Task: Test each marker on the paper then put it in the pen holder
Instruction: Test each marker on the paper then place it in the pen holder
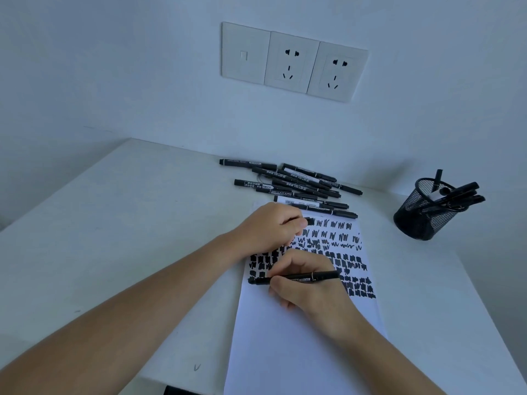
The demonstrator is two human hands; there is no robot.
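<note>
The right hand (309,289) is clamped on a black marker (319,275), fingers curled round the barrel. The marker lies almost level, its tip pointing to nine o'clock and touching the left edge of the paper (285,352), at the end of the lowest row of black blocks. The paper lies flat on the white bench (114,223). Its upper half is covered with rows of zigzag scribbles at the top and solid black patches below them, and its lower half is blank.

The left hand (268,228) rests on the top left corner of the paper, at eleven o'clock from the right hand and just apart from it. Its fingers are curled, and the thumb and forefinger pinch a small black cap (310,221).

At twelve o'clock from the paper a loose pile of black markers (296,183) lies on the bench, the nearest ones touching the paper's top edge. At two o'clock from the paper, well apart from it, stands a black mesh pen holder (419,220) with several markers (462,192) leaning out to the right. On the wall above the pile is a row of three white sockets (291,62).
</note>
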